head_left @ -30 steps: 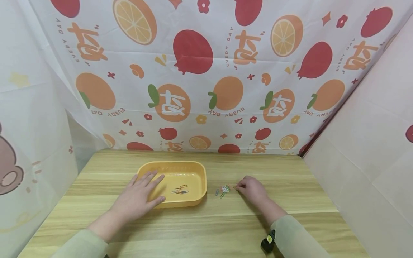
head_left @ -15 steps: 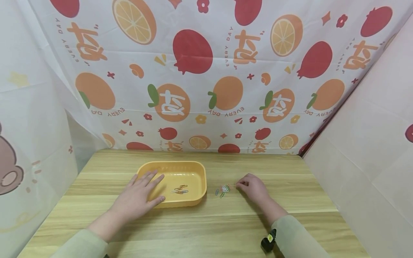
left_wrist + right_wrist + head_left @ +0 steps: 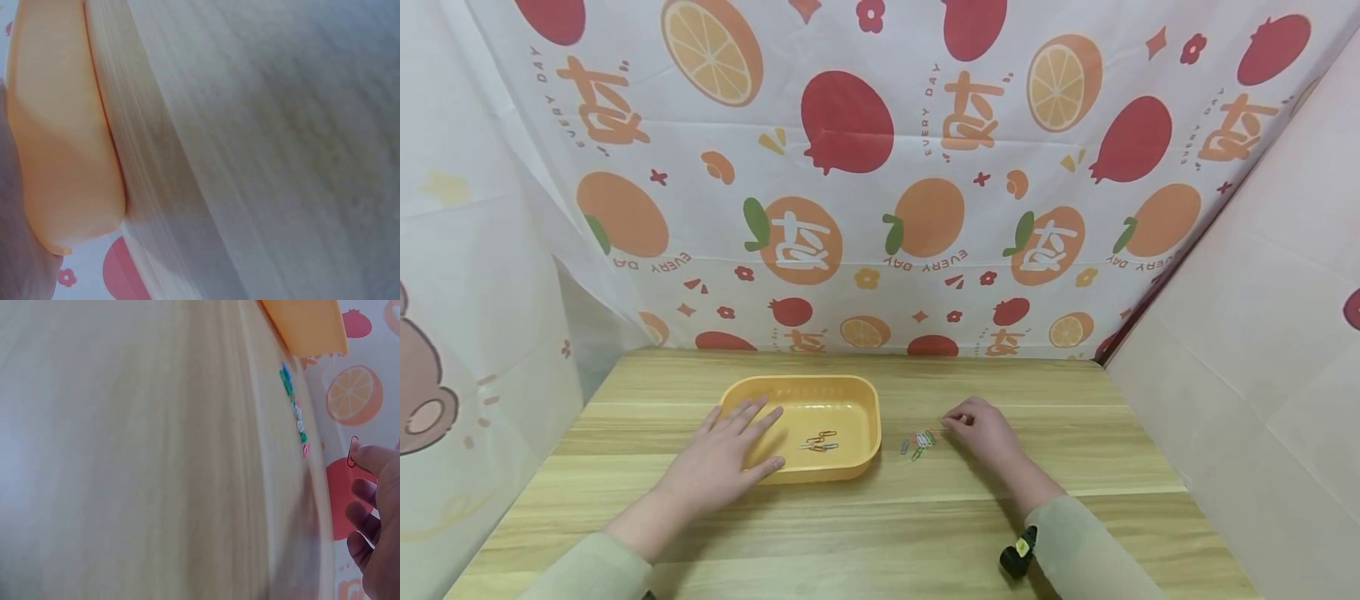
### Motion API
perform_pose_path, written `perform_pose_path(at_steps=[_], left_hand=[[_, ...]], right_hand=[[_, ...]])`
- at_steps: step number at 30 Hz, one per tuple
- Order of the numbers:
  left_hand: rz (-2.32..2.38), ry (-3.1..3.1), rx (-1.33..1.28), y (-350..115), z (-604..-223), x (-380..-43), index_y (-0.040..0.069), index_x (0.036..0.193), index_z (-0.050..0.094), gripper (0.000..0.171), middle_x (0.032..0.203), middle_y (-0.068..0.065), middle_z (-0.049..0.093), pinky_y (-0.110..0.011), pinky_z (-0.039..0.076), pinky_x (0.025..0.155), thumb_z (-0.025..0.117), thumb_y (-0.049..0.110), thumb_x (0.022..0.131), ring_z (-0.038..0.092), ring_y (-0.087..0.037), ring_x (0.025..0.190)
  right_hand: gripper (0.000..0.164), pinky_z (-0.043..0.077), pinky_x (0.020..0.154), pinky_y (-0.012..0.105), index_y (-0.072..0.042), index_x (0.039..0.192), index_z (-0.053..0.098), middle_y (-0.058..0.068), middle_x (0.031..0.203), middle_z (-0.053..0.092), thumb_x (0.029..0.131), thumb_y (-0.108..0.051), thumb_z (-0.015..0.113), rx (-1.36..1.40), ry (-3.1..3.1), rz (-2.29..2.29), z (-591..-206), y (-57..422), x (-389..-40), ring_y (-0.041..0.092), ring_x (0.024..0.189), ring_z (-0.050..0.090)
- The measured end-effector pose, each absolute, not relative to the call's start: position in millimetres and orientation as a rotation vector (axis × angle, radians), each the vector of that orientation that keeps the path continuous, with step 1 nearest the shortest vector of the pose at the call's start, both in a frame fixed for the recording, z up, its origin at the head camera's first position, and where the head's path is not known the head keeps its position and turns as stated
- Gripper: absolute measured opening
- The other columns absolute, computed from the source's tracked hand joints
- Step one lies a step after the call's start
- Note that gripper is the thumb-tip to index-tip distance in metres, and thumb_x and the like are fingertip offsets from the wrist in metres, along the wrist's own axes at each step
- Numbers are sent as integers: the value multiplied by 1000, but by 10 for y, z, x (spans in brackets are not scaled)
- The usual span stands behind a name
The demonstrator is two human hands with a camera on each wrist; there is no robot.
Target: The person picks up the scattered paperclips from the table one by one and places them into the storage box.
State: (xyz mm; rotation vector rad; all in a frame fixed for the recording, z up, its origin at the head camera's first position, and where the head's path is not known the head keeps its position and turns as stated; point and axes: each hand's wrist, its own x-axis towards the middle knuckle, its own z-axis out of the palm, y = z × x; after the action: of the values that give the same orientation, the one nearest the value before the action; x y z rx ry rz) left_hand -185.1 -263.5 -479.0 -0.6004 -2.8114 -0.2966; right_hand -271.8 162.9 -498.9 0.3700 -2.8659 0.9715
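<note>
Pinched in the right hand (image 3: pixel 988 433), a red clip (image 3: pixel 350 455) is held off the table (image 3: pixel 850 533), just beside a loose pile of coloured clips (image 3: pixel 924 439). Fingers spread, the left hand (image 3: pixel 718 458) rests over the left rim of the yellow tray (image 3: pixel 877 421), in which more clips (image 3: pixel 820 442) lie.

Cloth-walled booth (image 3: pixel 1240 358), fruit-print backdrop (image 3: pixel 865 183), wooden tabletop (image 3: pixel 865 542)

Yellow tray (image 3: pixel 846 417), red paperclip (image 3: pixel 352 452), fruit-printed white cloth (image 3: pixel 867 200)

Left fingers (image 3: pixel 763 424) are covering part of the tray (image 3: pixel 820 476) beneath. Near the right fingers (image 3: pixel 362 515), clustered paperclips (image 3: pixel 300 427) are blurring together
</note>
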Motion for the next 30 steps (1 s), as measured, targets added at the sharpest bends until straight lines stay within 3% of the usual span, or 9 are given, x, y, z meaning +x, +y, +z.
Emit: perform_pose_path(at_steps=[10, 30], left_hand=[[-281, -2827, -595, -2645, -4769, -1844, 20, 153, 40, 76, 159, -13, 32, -63, 14, 117, 47, 68, 94, 29, -39, 145], [-281, -2799, -605, -2646, -4793, -1815, 19, 152, 42, 74, 158, -13, 34, -63, 15, 116, 49, 65, 95, 29, -39, 145]], right_hand=[[8, 48, 64, 27, -26, 89, 77, -13, 88, 62, 90, -32, 73, 467, -2823, 1073, -4861, 1361, -2791, 9, 75, 54], [15, 51, 62, 24, -20, 95, 79, -7, 91, 63, 91, -33, 73, 637, -2718, 1187, -4488, 435, -2781, 9, 78, 57]])
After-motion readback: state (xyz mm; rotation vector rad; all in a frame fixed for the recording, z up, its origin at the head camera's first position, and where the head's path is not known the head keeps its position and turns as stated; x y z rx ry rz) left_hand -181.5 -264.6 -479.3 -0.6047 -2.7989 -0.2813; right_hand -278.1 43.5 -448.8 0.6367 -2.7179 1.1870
